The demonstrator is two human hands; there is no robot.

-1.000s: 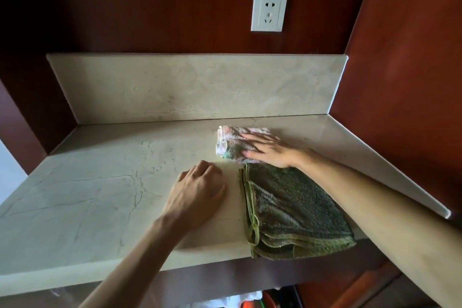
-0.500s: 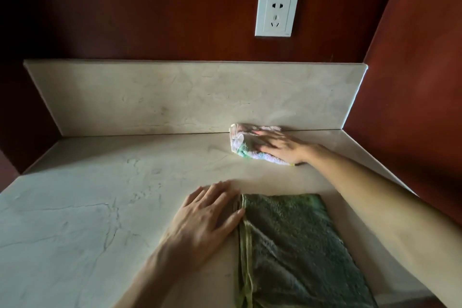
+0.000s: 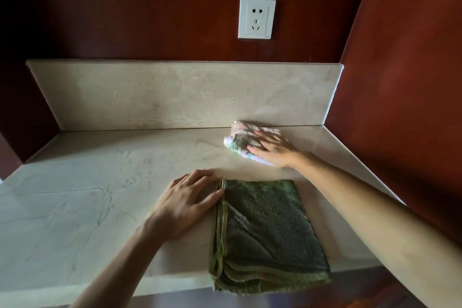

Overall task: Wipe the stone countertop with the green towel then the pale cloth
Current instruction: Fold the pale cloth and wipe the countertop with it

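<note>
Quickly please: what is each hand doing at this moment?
Left hand: open, flat on the countertop, touching the green towel edge.
Right hand: open, pressing the pale cloth near the backsplash.

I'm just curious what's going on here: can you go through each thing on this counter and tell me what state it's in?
Green towel: folded, lying flat at the counter's front edge, not in use.
Pale cloth: bunched, pressed to the counter near the back corner.
Right hand: flat on the pale cloth.
Left hand: open, resting on the counter, fingertips at the towel's edge.
Counter: bare stone, veined.
Wall socket: nothing plugged in.
</note>
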